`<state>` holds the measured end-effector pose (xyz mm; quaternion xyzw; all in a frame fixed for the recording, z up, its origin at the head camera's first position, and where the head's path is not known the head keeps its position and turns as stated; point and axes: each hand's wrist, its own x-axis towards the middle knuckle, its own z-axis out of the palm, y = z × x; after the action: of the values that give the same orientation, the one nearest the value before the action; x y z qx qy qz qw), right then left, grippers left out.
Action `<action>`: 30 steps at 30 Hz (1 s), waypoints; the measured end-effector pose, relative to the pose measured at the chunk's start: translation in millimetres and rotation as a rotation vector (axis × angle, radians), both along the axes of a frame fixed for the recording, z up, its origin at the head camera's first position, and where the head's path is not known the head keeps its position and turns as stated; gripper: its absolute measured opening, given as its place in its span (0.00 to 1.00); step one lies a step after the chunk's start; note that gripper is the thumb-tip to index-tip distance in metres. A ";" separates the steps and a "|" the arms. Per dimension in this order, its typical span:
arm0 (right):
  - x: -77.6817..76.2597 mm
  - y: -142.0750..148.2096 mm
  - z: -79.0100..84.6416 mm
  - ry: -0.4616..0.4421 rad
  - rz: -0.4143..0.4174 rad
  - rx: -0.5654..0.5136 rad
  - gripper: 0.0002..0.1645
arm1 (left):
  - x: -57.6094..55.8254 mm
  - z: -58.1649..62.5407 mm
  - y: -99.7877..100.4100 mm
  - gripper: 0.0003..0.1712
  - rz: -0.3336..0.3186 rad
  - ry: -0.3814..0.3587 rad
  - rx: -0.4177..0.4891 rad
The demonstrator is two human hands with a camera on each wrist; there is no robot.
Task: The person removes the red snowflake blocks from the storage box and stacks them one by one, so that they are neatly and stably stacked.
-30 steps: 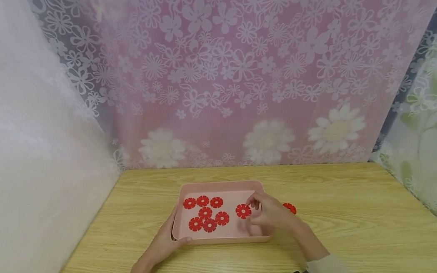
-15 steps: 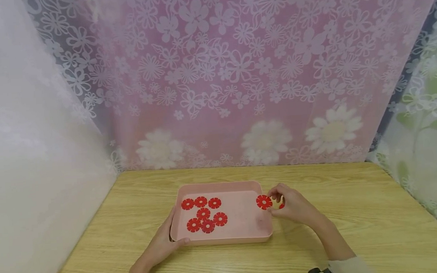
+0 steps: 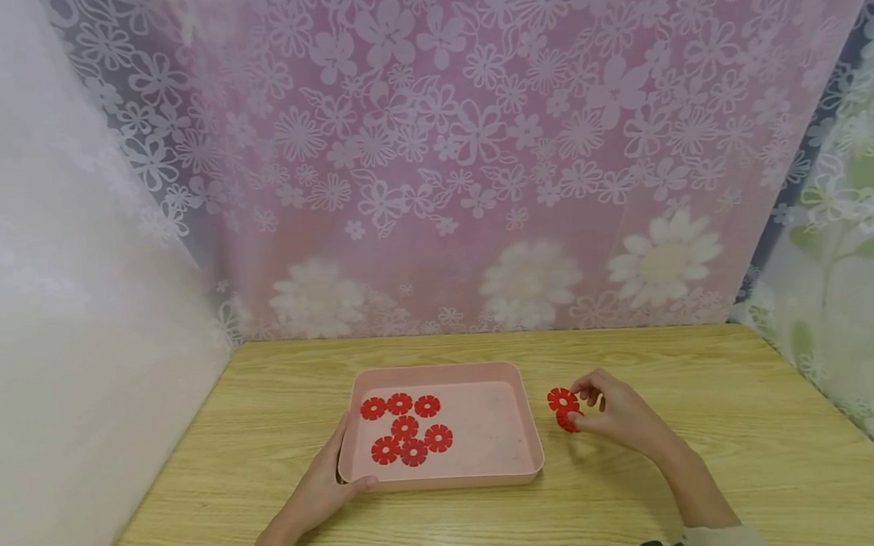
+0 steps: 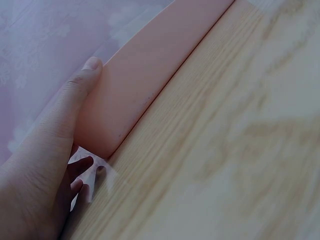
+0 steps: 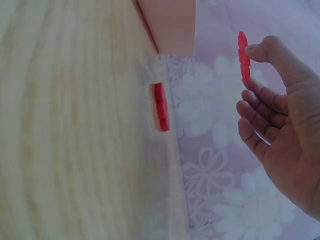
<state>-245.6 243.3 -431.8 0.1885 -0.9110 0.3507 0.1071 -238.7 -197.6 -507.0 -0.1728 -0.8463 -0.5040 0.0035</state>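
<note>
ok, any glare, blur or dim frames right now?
Head: glare on the yellow wood-grain table at frame bottom. Left wrist: dim, table grain soft. Right wrist: table blurred, its far edge smeared around the flat red notched plastic disc lying there.

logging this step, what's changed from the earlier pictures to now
The right grip, pinching a red disc, has moved right, from over the tray to past its right end, near the loose disc on the table. Nothing was newly grasped or let go. Unchanged: the left grip holds the tray's left end, and seven discs lie inside it.
</note>
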 end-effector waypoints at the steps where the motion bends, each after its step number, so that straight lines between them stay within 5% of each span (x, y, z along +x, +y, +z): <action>1: 0.0 1.9 -1.8 -0.002 -0.004 -0.002 0.16 | 0.1 -0.1 -0.1 0.59 0.002 0.003 -0.004; 11: -4.4 14.8 -20.2 0.000 -0.038 0.004 0.17 | 0.8 0.5 -0.3 0.58 -0.004 0.005 0.010; 19: -8.0 19.6 -33.0 -0.042 -0.086 -0.006 0.18 | 12.1 27.4 6.6 0.57 -0.028 -0.032 0.055; 30: -12.3 22.7 -49.9 -0.026 -0.124 0.008 0.17 | -0.5 1.0 0.1 0.59 -0.014 -0.002 0.016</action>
<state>-257.8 266.0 -481.7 0.1276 -0.9236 0.3423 0.1160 -239.2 -197.4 -506.0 -0.1781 -0.8409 -0.5110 0.0004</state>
